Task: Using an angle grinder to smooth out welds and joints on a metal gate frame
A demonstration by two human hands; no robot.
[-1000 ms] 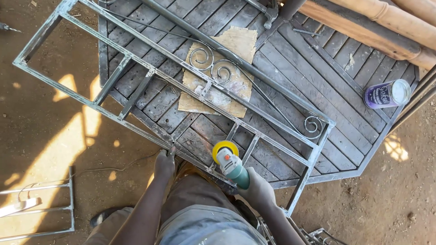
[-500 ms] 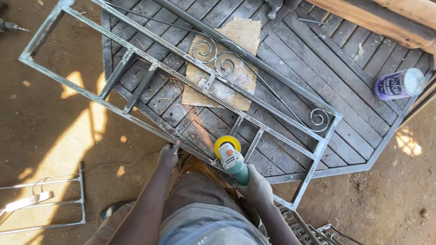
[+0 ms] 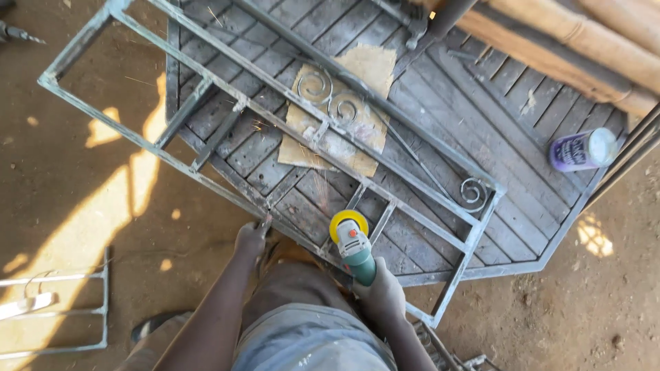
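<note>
A long grey metal frame (image 3: 206,96) with scroll ornaments lies slanted across a wooden slatted table (image 3: 481,124). My right hand (image 3: 382,297) grips a green angle grinder (image 3: 355,249) whose yellow disc (image 3: 348,223) sits on the frame's near rail. Thin sparks streak up and left from the disc. My left hand (image 3: 251,240) presses down on the same rail, a little to the left of the disc. My knee in grey trousers is below both hands.
A torn piece of cardboard (image 3: 357,103) lies under the frame's scrolls. A purple-and-white can (image 3: 581,150) lies on the table's right corner. Round wooden poles (image 3: 584,48) cross the upper right. A smaller metal frame (image 3: 62,309) rests on the dirt ground at lower left.
The view has shifted slightly; the frame sits a bit lower and to the right in the picture. Both hands keep their hold, and the disc stays on the near rail.
</note>
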